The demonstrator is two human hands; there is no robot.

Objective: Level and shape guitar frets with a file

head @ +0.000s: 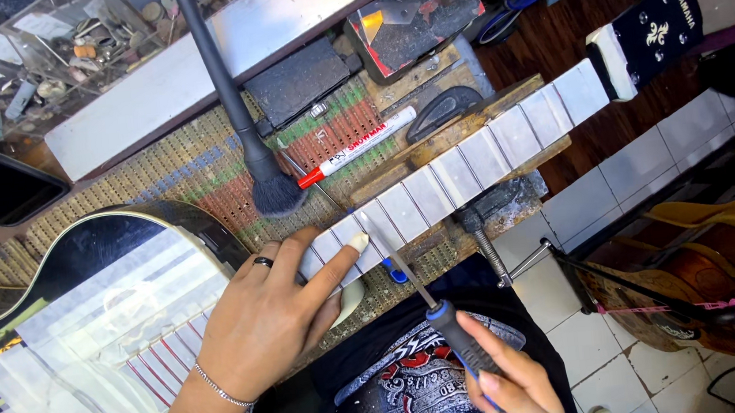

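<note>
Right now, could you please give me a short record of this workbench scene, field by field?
Setting: workbench with a perforated mat
Work piece: black acoustic guitar, its neck lying across the bench, fingerboard masked with tape between the frets
Left hand: pressed on the neck, thumb stretched along the masked fingerboard
Right hand: grips a thin file by its dark and blue handle, tip resting on a fret beside the thumb
Nearby: red-capped marker, soft brush, dark sanding block
Floor: another guitar at right
</note>
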